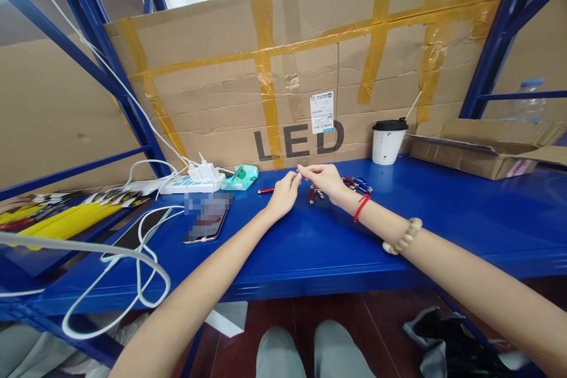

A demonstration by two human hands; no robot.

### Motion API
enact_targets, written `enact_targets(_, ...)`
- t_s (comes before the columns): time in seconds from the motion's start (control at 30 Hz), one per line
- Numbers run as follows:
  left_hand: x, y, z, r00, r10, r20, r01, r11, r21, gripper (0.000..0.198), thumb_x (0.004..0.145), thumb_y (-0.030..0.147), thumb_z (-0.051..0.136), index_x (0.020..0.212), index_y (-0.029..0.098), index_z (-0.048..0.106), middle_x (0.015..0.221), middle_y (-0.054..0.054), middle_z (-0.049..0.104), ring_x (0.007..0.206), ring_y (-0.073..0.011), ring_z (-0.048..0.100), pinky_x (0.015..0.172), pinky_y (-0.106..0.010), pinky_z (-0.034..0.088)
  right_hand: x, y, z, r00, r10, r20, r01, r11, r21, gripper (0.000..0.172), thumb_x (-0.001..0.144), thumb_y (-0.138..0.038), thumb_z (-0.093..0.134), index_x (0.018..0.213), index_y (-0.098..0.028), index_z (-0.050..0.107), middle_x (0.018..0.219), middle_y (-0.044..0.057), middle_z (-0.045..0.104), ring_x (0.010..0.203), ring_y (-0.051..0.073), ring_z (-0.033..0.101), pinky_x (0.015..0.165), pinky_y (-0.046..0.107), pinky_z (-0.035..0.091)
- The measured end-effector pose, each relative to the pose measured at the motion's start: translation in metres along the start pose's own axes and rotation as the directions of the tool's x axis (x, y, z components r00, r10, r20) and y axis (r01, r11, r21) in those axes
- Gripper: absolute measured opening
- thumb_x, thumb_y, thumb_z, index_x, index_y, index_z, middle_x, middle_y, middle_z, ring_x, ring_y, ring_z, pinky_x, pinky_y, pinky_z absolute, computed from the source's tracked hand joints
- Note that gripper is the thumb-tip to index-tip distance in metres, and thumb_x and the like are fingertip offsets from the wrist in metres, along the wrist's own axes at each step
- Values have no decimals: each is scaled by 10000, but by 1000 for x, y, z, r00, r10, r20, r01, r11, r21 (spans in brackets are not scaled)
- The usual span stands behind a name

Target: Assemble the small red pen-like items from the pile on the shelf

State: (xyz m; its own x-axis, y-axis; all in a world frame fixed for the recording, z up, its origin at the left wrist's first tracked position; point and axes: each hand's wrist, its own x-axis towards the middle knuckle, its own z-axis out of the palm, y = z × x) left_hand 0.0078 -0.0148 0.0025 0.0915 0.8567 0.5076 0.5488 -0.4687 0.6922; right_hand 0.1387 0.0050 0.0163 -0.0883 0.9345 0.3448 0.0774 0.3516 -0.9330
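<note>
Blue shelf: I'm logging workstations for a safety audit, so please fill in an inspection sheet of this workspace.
Surface: blue shelf, glossy.
Job's things: small piece between the hands, too small to identify; red pen-like piece and loose pieces nearby.
Clutter: phone, green packet, lidded white cup.
Hands: left hand and right hand meet, apparently both pinching the small piece.
Cables: white cable looped at left; plugs in power strip.
Surroundings: cardboard panel marked LED behind; open carton at right.
</note>
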Motion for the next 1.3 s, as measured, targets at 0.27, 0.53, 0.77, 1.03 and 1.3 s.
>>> enact_targets(0.27,0,4,1,980,-155,123,181,954,-241,293,907,375,382,681,189,401,523,62,368,453,-71,333,484,-206,296,2,3,0,997,-80,-2,80,996,-41,382,659,-512,655,659,-133,698,589,16,611,493,87,412,459,234,324)
enact_targets(0.53,5,-5,-2,979,-121,164,163,949,-272,316,892,450,386,744,183,466,507,69,332,442,-67,307,473,-195,281,8,8,-1,991,-128,-31,127,991,-31,393,693,-497,615,764,-126,723,697,50,673,583,124,515,495,238,374)
enact_targets(0.77,4,-21,-13,941,90,325,-224,888,403,207,882,288,468,956,230,653,891,-41,584,910,-197,517,857,-337,387,11,9,-5,979,-123,-164,127,992,10,412,678,-509,628,790,-124,726,804,91,709,674,161,572,527,252,417)
enact_targets(1.03,3,-12,-20,908,123,400,-367,694,620,301,900,207,428,1088,251,658,985,-71,548,979,-217,477,856,-351,364,11,10,-4,977,-154,-149,147,987,-56,399,734,-494,594,823,-128,727,838,96,717,673,169,592,549,268,439)
enact_targets(1.3,1,-8,-17,965,-49,258,-126,775,619,260,851,289,522,1056,260,679,979,-64,561,930,-229,584,764,-304,440,9,12,-12,935,-318,156,341,689,-639,218,837,-335,559,827,-227,748,916,47,725,843,199,630,667,272,422)
